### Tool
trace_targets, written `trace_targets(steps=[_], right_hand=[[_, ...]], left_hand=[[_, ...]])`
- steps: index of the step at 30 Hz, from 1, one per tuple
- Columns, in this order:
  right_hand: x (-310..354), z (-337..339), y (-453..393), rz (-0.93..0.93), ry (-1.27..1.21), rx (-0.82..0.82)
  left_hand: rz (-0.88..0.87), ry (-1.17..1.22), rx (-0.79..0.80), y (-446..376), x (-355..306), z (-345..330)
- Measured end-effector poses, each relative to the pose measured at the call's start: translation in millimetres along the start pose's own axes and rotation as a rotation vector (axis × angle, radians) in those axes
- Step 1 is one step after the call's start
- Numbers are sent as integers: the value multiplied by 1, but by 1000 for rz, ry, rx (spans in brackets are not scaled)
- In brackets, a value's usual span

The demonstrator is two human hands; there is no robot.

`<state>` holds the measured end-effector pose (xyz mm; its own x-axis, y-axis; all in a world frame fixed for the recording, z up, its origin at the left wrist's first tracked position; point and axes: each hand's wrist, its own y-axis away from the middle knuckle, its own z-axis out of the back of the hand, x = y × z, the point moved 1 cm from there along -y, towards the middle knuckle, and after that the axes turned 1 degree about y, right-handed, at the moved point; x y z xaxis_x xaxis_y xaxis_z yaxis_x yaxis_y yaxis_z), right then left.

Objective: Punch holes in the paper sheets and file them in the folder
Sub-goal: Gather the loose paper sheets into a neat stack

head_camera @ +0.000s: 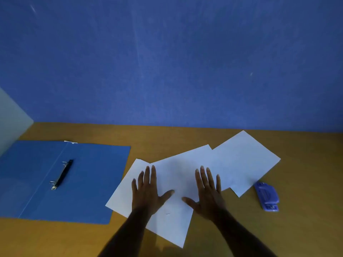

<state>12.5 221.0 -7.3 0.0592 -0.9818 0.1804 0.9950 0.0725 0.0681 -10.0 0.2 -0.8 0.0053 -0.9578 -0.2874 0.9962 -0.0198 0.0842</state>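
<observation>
Three white paper sheets (185, 175) lie overlapping and fanned out on the wooden table, from the centre toward the right. My left hand (148, 191) rests flat on the nearest sheet, fingers spread. My right hand (207, 190) lies flat beside it on the middle sheet, also spread. Neither hand holds anything. To the left a blue folder (89, 182) lies open, its black two-ring mechanism (63, 174) showing near the spine. A small blue hole punch (266, 196) sits on the table just right of the sheets.
The wooden table (55, 238) runs up against a blue wall (167, 62). A pale panel (11, 119) stands at the far left behind the folder. Bare wood shows in front of the folder and right of the punch.
</observation>
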Motion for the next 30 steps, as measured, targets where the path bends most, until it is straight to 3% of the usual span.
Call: trace_targets(steps=[7, 16, 21, 26, 30], right_hand=[[0, -18, 1, 37, -56, 121], [2, -19, 2, 19, -67, 134], [2, -28, 0, -62, -135, 283], [-1, -27, 2, -50, -130, 289], [-1, -21, 0, 33, -82, 143]], left_hand=[[225, 127, 73, -8, -7, 0], [568, 586, 71, -31, -22, -1], [644, 780, 51, -38, -33, -5], [695, 926, 34, -43, -38, -5], [736, 988, 61, -44, -38, -8]])
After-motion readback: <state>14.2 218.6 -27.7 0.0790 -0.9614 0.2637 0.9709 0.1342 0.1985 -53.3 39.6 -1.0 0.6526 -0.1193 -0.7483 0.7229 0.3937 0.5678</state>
